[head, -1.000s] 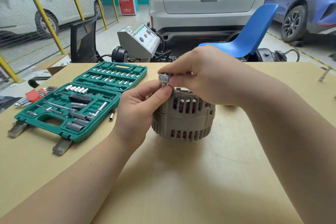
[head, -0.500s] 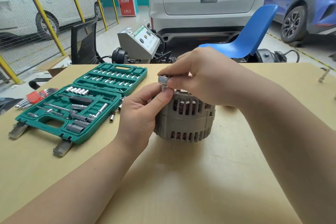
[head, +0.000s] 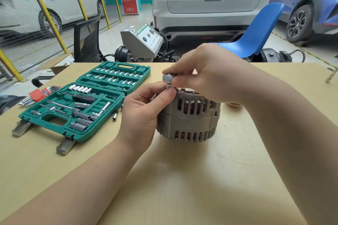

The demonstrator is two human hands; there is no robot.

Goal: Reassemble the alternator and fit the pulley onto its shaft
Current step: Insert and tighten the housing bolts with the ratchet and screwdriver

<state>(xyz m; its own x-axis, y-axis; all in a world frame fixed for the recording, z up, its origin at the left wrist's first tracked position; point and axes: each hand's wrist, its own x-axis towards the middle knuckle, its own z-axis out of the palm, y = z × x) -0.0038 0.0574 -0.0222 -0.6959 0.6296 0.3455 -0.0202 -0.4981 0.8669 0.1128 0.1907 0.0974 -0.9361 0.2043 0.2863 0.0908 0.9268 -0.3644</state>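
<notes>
A grey alternator (head: 190, 120) stands upright on the tan table (head: 182, 179), copper windings showing through its slots. My right hand (head: 210, 75) reaches over its top and grips a small silver ratchet head (head: 167, 78) above the housing's upper left edge. My left hand (head: 144, 113) comes in from the left and pinches the short socket just under that ratchet head with thumb and fingers. The fastener below is hidden by my fingers. A round metal part (head: 235, 104), mostly covered by my right wrist, lies on the table behind the alternator.
An open green socket case (head: 80, 139) with several sockets and bits lies left of the alternator. A loose socket (head: 115, 116) sits beside it, and a red hex-key set (head: 36, 95) lies farther left. Beyond the far edge stand a blue chair (head: 256, 36) and parked cars.
Both hands stay on the ratchet head and socket at the alternator's top; only a slight shift of the view shows.
</notes>
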